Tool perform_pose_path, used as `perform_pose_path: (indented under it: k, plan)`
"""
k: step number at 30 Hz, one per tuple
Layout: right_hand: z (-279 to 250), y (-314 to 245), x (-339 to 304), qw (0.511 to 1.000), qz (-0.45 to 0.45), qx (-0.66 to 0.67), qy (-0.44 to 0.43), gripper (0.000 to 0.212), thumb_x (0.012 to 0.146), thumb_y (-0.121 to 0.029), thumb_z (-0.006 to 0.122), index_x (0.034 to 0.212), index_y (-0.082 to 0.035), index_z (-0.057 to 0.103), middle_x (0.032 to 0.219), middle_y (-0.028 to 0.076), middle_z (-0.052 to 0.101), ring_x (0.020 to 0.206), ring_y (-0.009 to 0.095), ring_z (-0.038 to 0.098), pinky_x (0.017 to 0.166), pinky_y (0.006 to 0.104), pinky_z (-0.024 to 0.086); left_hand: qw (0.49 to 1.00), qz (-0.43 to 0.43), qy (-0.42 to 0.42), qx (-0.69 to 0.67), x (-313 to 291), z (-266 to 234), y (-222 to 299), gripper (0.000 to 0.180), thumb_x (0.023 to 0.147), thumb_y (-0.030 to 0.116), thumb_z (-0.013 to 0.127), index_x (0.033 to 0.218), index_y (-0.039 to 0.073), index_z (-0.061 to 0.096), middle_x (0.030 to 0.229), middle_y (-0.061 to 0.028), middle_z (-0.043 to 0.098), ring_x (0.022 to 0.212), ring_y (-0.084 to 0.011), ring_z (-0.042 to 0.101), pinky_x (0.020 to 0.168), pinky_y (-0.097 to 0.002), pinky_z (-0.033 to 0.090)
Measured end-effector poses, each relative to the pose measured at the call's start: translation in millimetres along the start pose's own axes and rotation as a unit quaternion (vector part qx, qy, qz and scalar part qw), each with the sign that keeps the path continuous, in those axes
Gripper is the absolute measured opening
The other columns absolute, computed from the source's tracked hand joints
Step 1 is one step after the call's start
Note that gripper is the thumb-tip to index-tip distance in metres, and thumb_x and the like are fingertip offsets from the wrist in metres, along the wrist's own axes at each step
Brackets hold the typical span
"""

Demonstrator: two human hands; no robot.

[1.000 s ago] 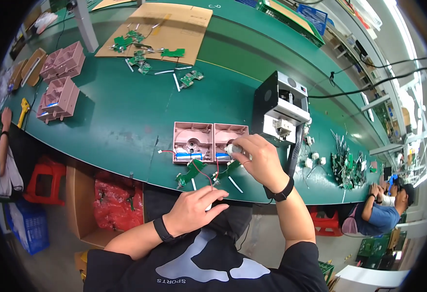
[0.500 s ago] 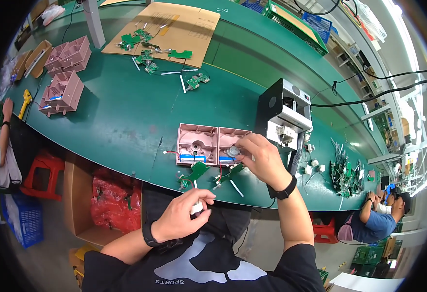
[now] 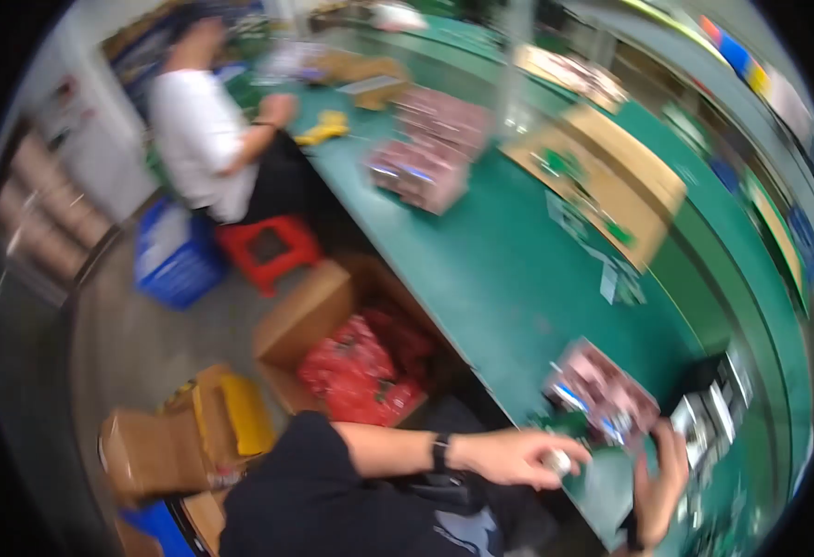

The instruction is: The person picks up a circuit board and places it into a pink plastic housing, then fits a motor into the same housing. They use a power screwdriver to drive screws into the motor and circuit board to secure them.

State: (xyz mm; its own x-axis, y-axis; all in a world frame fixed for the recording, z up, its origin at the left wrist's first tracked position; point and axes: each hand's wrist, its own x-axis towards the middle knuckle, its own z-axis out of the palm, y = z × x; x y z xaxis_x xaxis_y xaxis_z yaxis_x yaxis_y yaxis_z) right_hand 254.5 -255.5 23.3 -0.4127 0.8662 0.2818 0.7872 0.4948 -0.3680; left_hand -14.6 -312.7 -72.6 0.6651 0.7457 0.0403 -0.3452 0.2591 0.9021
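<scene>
The view is smeared by motion. My left hand, closed, holds a small white round piece between thumb and fingers; its kind is not clear. Beside it lies a pink plastic housing with two open compartments, blue and shiny parts along its near side. Green circuit boards sit at the housing's near edge. My right hand is raised by the housing's right end, thumb and fingers apart, with nothing visible between them. The grey round part in the right compartment is too blurred to make out.
Right of the housing stands a black-and-white machine. Farther along the green table are more pink housings, a cardboard sheet with circuit boards, and a yellow tool. A carton holds red bags. A co-worker sits at far left.
The view has swung left, shifting the table and housing to the lower right. My right hand has come away from the grey round part. The white piece stays in my left hand.
</scene>
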Motion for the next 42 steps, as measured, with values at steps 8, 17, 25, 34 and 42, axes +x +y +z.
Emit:
perform_pose_path:
  k: [8,17,25,34,42]
  plan:
    - [32,-73,-6,0.909,-0.074,0.344,-0.225,0.046,0.089,-0.013,0.079,0.129,0.004,0.065,0.117,0.016,0.070,0.105,0.030,0.068,0.092,0.0374,0.054,0.994,-0.106,-0.030,0.018,-21,5,6,0.072,0.098,0.030,0.074,0.157,0.006,0.039,0.141,-0.0152,0.052,0.121,-0.0239,0.059,0.107,-0.0403,0.046]
    - [35,-64,3,0.965,-0.101,0.153,-0.187,0.032,0.093,-0.006,0.076,0.123,0.002,0.069,0.100,0.018,0.074,0.082,0.031,0.071,0.078,0.0359,0.056,0.991,0.061,0.117,0.037,-38,-15,-4,0.047,0.108,0.021,0.061,0.151,0.006,0.048,0.115,-0.0029,0.063,0.100,-0.0138,0.066,0.093,-0.0310,0.056]
    - [35,-104,-2,0.980,-0.138,0.126,-0.074,0.016,0.088,-0.005,0.078,0.103,-0.001,0.074,0.079,0.013,0.070,0.071,0.033,0.068,0.067,0.0397,0.055,0.973,-0.001,0.035,-0.226,-28,-11,-17,0.059,0.110,0.021,0.058,0.162,0.008,0.032,0.135,-0.0056,0.060,0.121,-0.0158,0.062,0.107,-0.0325,0.049]
    - [67,-93,7,0.973,-0.175,0.146,-0.026,0.037,0.076,-0.012,0.089,0.108,-0.004,0.074,0.097,0.011,0.072,0.075,0.028,0.072,0.064,0.0355,0.058,0.935,-0.049,0.058,-0.347,-51,-26,11,0.051,0.114,0.022,0.044,0.158,-0.003,0.037,0.148,-0.0178,0.054,0.133,-0.0286,0.060,0.114,-0.0450,0.047]
    - [73,-72,14,0.966,-0.161,0.172,-0.105,0.042,0.074,-0.016,0.092,0.110,-0.004,0.073,0.097,0.010,0.071,0.075,0.027,0.071,0.063,0.0354,0.058,0.969,-0.074,0.073,-0.226,-46,-33,-2,0.049,0.115,0.030,0.040,0.150,-0.006,0.045,0.136,-0.0188,0.062,0.122,-0.0326,0.066,0.104,-0.0468,0.054]
